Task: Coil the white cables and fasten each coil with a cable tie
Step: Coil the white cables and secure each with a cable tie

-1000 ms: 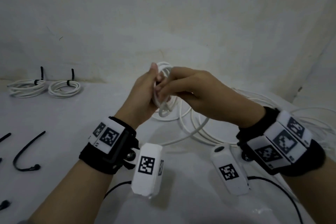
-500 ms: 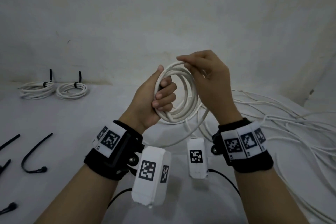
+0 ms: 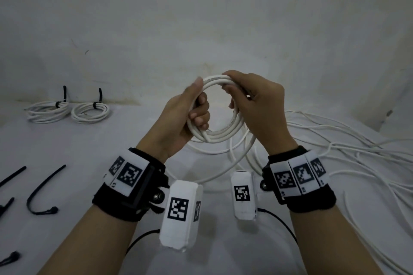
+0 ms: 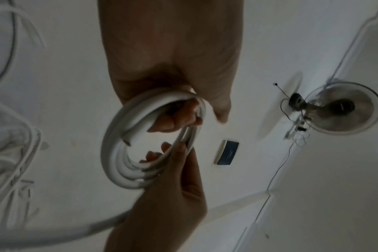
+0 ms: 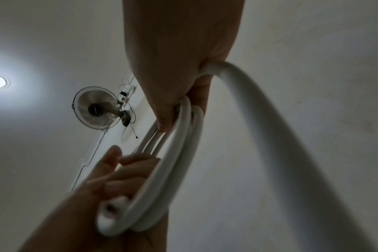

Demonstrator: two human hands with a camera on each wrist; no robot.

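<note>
**Hands at the coil: third cable part-wound**

Left hand (image 3: 178, 118): fingers curled through the ring, gripping the white cable coil (image 3: 220, 135) at its left side, thumb laid along the outer edge. Coil is held upright in the air above the table (image 3: 111, 145), several turns deep.

Right hand (image 3: 260, 107): fingers curled over the top right of the same coil, pinching the newest turn against the others.

Loose tail (image 3: 234, 167): one length drops from the coil's lower right and runs down to the table, joining the spread of uncoiled white cable (image 3: 357, 152) at my right (how much of it belongs to this cable I cannot tell).

Finished stock: two tied coils (image 3: 48, 110) (image 3: 90, 113) at the far left, each with a black tie standing up.

Spare black cable ties (image 3: 42, 192): lying near left, well apart from my hands.

Step in hand, as I judge it: winding, not yet fastening. Next move calls for drawing up the tail into another turn while my left keeps the stack from springing open.
</note>
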